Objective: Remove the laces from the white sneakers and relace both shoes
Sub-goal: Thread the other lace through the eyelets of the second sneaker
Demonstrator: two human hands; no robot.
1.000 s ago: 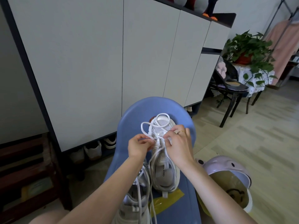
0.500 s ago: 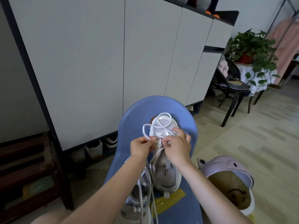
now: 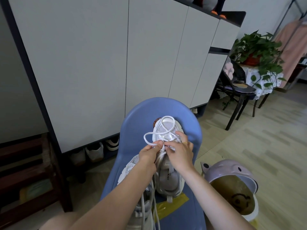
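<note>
Two white sneakers lie on a blue chair [image 3: 136, 113]. The right sneaker [image 3: 167, 176] points away from me, and its white lace [image 3: 163, 130] loops loosely over the toe. My left hand [image 3: 148, 154] pinches the lace at the eyelets near the shoe's front. My right hand [image 3: 180, 151], wearing a ring, pinches the lace right beside it, fingers resting on the shoe's upper. The left sneaker [image 3: 132, 166] sits closer to me, mostly hidden under my left forearm, with loose lace ends [image 3: 155, 209] hanging down.
A tall white cabinet [image 3: 99, 55] stands behind the chair, with shoes [image 3: 94, 151] in the gap beneath it. A lilac stool [image 3: 232, 181] is at my right, a dark wooden shelf [image 3: 25, 171] at my left. A black chair [image 3: 237, 90] and a potted plant [image 3: 255, 52] stand further right.
Both hands have moved closer together on the lace at the front eyelets. The lace loops over the toe have shifted slightly.
</note>
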